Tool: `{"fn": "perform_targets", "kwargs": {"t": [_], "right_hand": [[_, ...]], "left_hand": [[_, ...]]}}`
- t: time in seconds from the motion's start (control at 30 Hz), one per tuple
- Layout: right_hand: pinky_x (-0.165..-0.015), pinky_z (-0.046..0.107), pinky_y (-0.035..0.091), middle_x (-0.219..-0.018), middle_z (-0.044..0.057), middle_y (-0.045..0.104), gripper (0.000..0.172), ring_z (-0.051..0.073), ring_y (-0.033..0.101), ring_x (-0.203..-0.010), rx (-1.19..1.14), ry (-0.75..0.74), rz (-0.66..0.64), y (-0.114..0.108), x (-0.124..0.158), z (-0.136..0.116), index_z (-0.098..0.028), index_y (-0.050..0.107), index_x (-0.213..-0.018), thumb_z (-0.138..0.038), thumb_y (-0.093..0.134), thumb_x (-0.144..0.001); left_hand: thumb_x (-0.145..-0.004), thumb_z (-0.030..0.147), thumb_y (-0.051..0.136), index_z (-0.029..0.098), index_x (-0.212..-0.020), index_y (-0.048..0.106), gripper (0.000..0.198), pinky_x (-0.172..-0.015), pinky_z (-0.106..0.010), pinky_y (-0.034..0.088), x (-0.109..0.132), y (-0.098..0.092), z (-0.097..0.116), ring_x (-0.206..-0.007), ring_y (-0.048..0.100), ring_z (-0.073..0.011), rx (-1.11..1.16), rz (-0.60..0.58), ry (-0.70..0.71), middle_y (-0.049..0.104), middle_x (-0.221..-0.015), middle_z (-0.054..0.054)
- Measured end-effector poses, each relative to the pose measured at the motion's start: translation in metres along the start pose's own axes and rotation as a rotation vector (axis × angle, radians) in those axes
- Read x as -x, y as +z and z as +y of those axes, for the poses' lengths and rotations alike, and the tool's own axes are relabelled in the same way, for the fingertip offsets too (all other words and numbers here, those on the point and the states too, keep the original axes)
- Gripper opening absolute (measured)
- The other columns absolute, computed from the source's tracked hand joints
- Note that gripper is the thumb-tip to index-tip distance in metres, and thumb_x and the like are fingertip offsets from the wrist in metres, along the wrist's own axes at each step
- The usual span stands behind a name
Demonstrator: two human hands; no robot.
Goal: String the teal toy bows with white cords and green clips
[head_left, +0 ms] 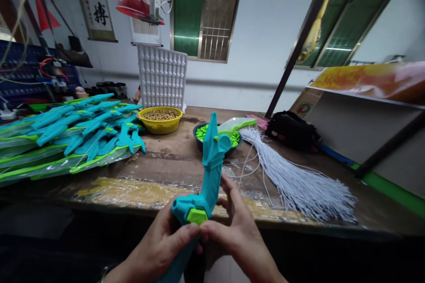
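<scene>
A teal plastic toy bow body (212, 177) stands upright between my hands at the table's front edge. My left hand (166, 234) is wrapped round its lower part, thumb against the bottom of a lime green hexagonal piece (197, 216) on the body. My right hand (237, 230) grips from the right, its thumb tip on the same green piece and its fingers curled behind the body. A clear, green-edged bow limb (237, 124) points right from the bow's upper end. The bow's lower end is partly hidden behind my left hand and wrist.
Similar teal and green bows (83, 128) are piled on the left of the table. A yellow bowl (159, 126) holds small brass-coloured pieces; a dark bowl (198, 141) holds green pieces. White cords (295, 177) lie right, near a black bag (292, 128). A red lamp (136, 6) hangs above.
</scene>
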State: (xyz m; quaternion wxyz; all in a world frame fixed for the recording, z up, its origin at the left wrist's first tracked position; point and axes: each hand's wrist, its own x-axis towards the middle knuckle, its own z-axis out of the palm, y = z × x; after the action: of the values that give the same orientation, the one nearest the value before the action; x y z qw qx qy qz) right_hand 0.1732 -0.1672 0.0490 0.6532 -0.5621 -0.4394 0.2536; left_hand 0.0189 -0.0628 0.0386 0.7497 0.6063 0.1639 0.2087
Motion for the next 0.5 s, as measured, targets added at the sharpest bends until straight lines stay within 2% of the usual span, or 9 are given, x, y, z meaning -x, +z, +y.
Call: {"fn": "perform_targets", "kwargs": {"t": [0.07, 0.13, 0.17, 0.27, 0.33, 0.4, 0.5], "right_hand": [[-0.061, 0.026, 0.057, -0.107, 0.006, 0.069, 0.062, 0.016, 0.066, -0.068, -0.342, 0.221, -0.173, 0.005, 0.002, -0.007, -0.024, 0.053, -0.128, -0.022, 0.081, -0.073], [-0.056, 0.022, 0.054, -0.088, 0.002, 0.070, 0.049, 0.013, 0.062, -0.060, -0.552, 0.324, -0.283, 0.010, 0.005, -0.013, -0.020, 0.061, -0.116, -0.022, 0.082, -0.072], [-0.056, 0.021, 0.053, -0.084, 0.001, 0.070, 0.046, 0.013, 0.063, -0.060, -0.595, 0.340, -0.296, 0.011, 0.006, -0.015, -0.018, 0.064, -0.111, -0.023, 0.083, -0.070], [-0.054, 0.019, 0.051, -0.080, 0.001, 0.071, 0.046, 0.013, 0.063, -0.061, -0.601, 0.378, -0.259, 0.016, 0.010, -0.016, -0.017, 0.066, -0.107, -0.022, 0.087, -0.066], [-0.054, 0.019, 0.050, -0.080, 0.000, 0.071, 0.044, 0.013, 0.063, -0.062, -0.583, 0.392, -0.219, 0.019, 0.013, -0.014, -0.017, 0.067, -0.102, -0.019, 0.087, -0.063], [-0.060, 0.021, 0.053, -0.083, 0.000, 0.072, 0.043, 0.015, 0.066, -0.069, -0.560, 0.374, -0.195, 0.022, 0.017, -0.013, -0.017, 0.067, -0.098, -0.017, 0.088, -0.062], [-0.077, 0.025, 0.055, -0.092, 0.002, 0.074, 0.043, 0.019, 0.070, -0.085, -0.533, 0.335, -0.166, 0.025, 0.020, -0.013, -0.016, 0.068, -0.097, -0.016, 0.090, -0.061]], "left_hand": [[-0.087, 0.043, 0.074, 0.023, -0.129, 0.059, 0.049, -0.072, -0.033, 0.060, 0.004, -0.003, 0.003, -0.075, 0.071, -0.0199, -0.001, -0.050, 0.034, 0.072, -0.107, -0.007], [-0.085, 0.044, 0.076, 0.026, -0.130, 0.062, 0.050, -0.077, -0.035, 0.060, 0.008, -0.004, 0.008, -0.083, 0.071, -0.0227, -0.005, -0.069, 0.033, 0.068, -0.121, -0.008], [-0.085, 0.045, 0.076, 0.027, -0.130, 0.063, 0.050, -0.078, -0.035, 0.060, 0.010, -0.004, 0.010, -0.086, 0.070, -0.0241, -0.009, -0.069, 0.025, 0.068, -0.122, -0.008], [-0.084, 0.049, 0.074, 0.026, -0.125, 0.067, 0.047, -0.078, -0.035, 0.058, 0.017, 0.000, 0.016, -0.090, 0.069, -0.0272, -0.071, -0.049, 0.011, 0.071, -0.112, -0.008], [-0.084, 0.049, 0.074, 0.026, -0.122, 0.069, 0.045, -0.084, -0.036, 0.057, 0.022, 0.002, 0.017, -0.096, 0.067, -0.0294, -0.128, 0.012, 0.026, 0.072, -0.109, -0.007], [-0.084, 0.048, 0.074, 0.027, -0.122, 0.070, 0.043, -0.092, -0.039, 0.054, 0.026, 0.003, 0.016, -0.105, 0.065, -0.0318, -0.179, 0.063, 0.053, 0.071, -0.115, -0.008], [-0.087, 0.045, 0.070, 0.027, -0.123, 0.071, 0.040, -0.099, -0.041, 0.050, 0.030, 0.002, 0.012, -0.112, 0.062, -0.0337, -0.237, 0.061, 0.114, 0.069, -0.122, -0.009]]}}
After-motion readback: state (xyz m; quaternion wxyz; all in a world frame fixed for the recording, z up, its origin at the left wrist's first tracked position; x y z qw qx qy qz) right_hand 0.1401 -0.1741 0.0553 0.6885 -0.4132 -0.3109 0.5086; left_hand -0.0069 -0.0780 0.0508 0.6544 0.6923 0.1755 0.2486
